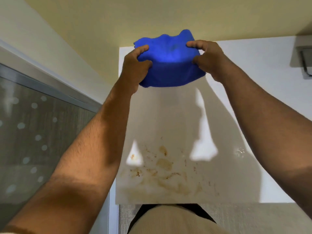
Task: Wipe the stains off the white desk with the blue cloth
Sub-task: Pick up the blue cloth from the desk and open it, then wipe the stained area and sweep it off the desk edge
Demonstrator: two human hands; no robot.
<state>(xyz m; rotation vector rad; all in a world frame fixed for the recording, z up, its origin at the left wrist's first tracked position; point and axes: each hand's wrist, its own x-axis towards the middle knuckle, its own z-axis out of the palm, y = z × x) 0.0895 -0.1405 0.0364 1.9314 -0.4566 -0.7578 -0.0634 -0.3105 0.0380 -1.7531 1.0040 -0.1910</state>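
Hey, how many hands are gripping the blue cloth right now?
2. The left hand grips the blue cloth on its left side; the right hand grips its right side, at the far end of the white desk.

A cream wall (101, 17) rises behind, with a metal-framed frosted glass panel (33, 132) at left.

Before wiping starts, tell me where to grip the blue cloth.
Judging by its bunched, folded shape, palm the top of the blue cloth from above, leaving the flat underside for the stains. Both hands, left and right, now pinch its side edges.
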